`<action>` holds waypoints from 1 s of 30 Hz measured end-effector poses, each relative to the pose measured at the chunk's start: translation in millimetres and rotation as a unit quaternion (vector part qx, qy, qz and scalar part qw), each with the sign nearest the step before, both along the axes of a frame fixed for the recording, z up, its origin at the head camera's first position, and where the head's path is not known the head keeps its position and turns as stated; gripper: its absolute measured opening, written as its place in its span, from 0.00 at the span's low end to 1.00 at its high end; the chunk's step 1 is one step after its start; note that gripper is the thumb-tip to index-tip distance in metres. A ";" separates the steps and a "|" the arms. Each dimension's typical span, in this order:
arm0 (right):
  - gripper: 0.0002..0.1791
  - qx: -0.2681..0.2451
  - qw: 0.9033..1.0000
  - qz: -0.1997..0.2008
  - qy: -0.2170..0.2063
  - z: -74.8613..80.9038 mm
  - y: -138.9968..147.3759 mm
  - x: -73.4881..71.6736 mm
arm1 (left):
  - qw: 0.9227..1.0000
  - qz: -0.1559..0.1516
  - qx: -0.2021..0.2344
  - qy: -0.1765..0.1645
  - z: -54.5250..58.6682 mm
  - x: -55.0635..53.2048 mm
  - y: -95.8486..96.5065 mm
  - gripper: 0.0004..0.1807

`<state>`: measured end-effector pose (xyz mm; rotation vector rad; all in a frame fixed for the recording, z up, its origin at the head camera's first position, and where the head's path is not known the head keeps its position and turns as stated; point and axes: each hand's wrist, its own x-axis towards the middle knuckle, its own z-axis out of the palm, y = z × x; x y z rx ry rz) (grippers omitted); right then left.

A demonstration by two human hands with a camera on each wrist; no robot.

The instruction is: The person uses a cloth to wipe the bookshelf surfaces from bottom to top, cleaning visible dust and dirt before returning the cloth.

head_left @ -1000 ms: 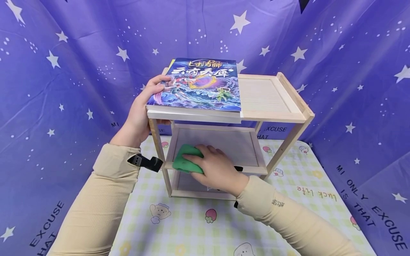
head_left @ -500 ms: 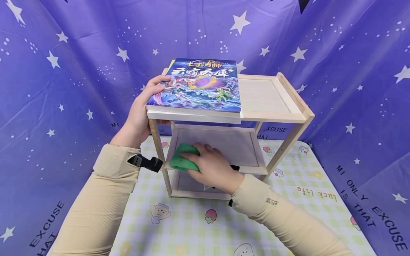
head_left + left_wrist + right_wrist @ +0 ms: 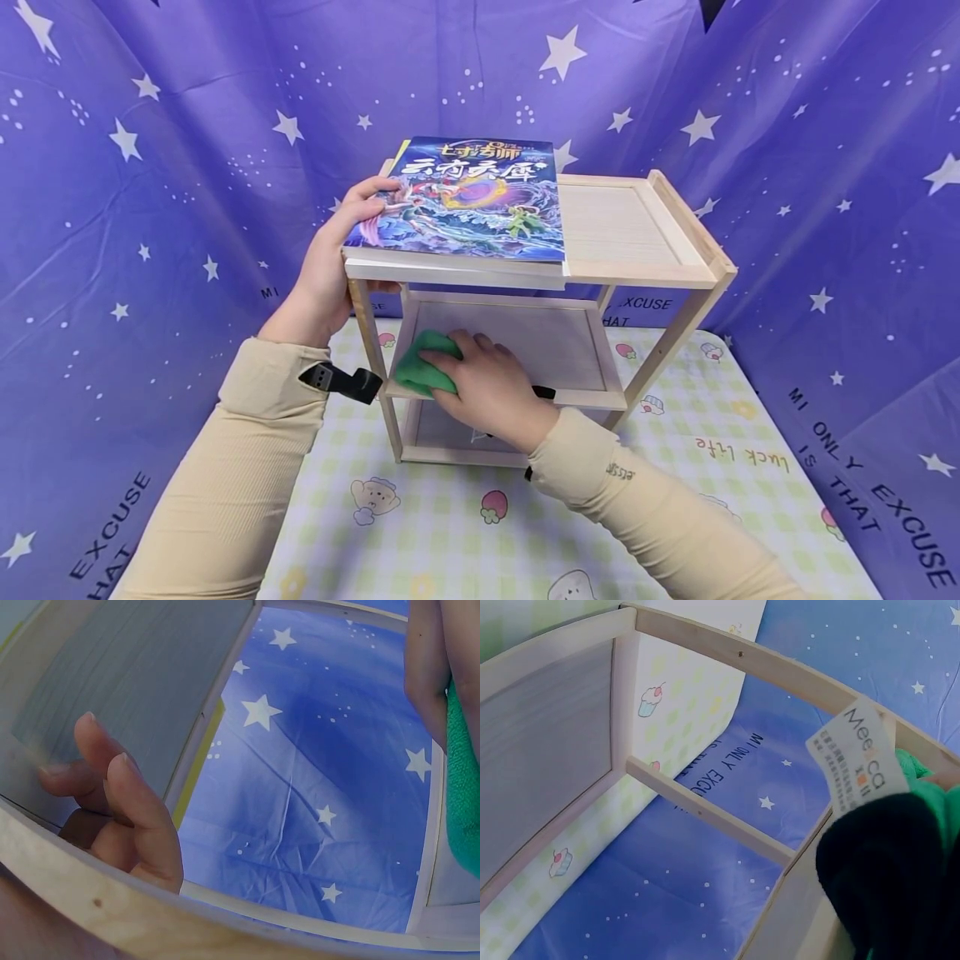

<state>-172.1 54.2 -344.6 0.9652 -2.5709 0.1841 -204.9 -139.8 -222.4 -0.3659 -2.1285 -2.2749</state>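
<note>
My left hand [image 3: 330, 250] grips the left end of a small three-tier wooden shelf [image 3: 540, 400]. Two of its digits rest on the left edge of a blue illustrated book [image 3: 480, 204] lying on the top tier; curled fingers [image 3: 146, 810] show under that tier in the left wrist view. At the front left of the middle tier, my right hand [image 3: 495, 379] holds a green cleaning cloth [image 3: 420, 362] against the board. In the right wrist view the cloth has a white printed label [image 3: 855, 757] and a black part [image 3: 877, 870].
The shelf stands on a tablecloth [image 3: 450, 550] with green checks and cartoon prints. Purple star-patterned curtains [image 3: 210, 167] surround the table. A raised wooden end rail [image 3: 690, 221] borders the top tier's right side. Uprights frame the open front of the tiers.
My right hand has slid a little to the left with the cloth along the middle tier, towards the left upright. The left hand and the book have not moved.
</note>
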 end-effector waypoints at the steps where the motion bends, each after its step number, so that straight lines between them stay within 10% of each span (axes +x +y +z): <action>1: 0.23 0.000 1.000 -0.001 0.005 -0.4 -0.7 -0.2 | 1.000 0.000 0.000 0.000 0.1 0.1 0.0 0.20; 30: 0.23 0.014 0.996 -0.075 -0.049 6.9 -19.6 -13.6 | 1.000 -0.001 0.004 0.001 0.4 0.7 0.5 0.20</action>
